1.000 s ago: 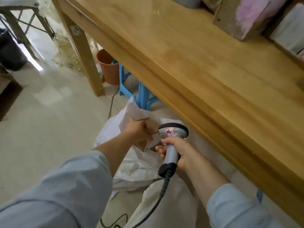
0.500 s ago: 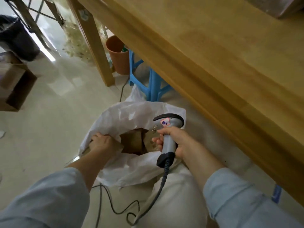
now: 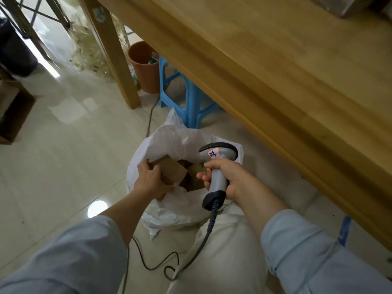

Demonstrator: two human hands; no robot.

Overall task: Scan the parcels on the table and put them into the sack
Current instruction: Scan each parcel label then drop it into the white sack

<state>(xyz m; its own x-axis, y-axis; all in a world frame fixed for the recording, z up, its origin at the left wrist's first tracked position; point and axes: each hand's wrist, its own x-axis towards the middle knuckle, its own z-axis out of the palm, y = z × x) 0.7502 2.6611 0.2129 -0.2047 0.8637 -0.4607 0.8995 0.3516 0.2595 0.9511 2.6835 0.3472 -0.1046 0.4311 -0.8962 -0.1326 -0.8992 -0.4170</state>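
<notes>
The left hand [image 3: 151,181] grips a brown cardboard parcel [image 3: 172,168], fingers curled over its near-left edge. The right hand [image 3: 226,177] is wrapped round the handle of a grey scanner [image 3: 218,162]. The two hands are apart, with the parcel between them.

The parcel is tilted, its broad face turned up and its far corner pointing away from the person. Its long axis seems to run from the left hand across toward the scanner, though the hand covers too much of it to be sure. It sits in the open mouth of the white sack [image 3: 169,141], just left of the scanner and not touching it. More brown parcels [image 3: 194,180] lie deeper inside, under the right hand's fingertips.

The scanner's handle stands nearly upright. Its dark-rimmed head, carrying a small handwritten label, points away over the sack's far rim.

Nearest the camera are light blue sleeves [image 3: 297,240], and the scanner's dark cable [image 3: 209,228] drops to the pale tiled floor [image 3: 63,166], where it loops. Beyond the sack stands a blue plastic stool [image 3: 186,102], then a terracotta-coloured bin [image 3: 144,66] beside a wooden table leg [image 3: 112,49]. The wooden table [image 3: 275,71] fills the upper right. An open cardboard box [image 3: 12,109] sits at the left edge.
</notes>
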